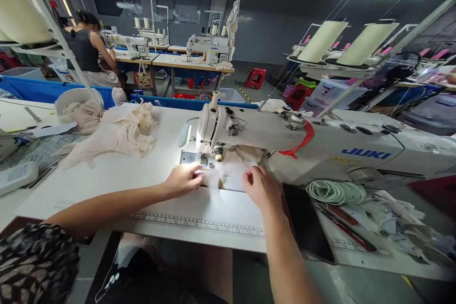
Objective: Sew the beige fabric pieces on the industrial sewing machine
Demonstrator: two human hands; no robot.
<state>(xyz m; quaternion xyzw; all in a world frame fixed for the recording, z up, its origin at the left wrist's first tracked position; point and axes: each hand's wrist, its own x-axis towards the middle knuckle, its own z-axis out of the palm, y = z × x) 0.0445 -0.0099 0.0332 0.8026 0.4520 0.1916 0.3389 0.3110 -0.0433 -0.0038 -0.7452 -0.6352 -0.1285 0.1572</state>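
Observation:
A JUKI sewing machine stands on the white table, its lit needle area just beyond my hands. My left hand is closed, thumb and fingers pinched at the near left edge of a pale fabric piece beside the presser foot. My right hand curls at the fabric's right side, thumb and forefinger drawn together on its edge. Part of the fabric lies beneath the machine arm, where more beige cloth is bunched. The exact fingertip contact is partly hidden.
Beige cut pieces lie left, by a white bin. On the right are a black phone, a coil of pale green cord, dark tweezers and scraps. A printed ruler runs along the front edge. Another person sits behind.

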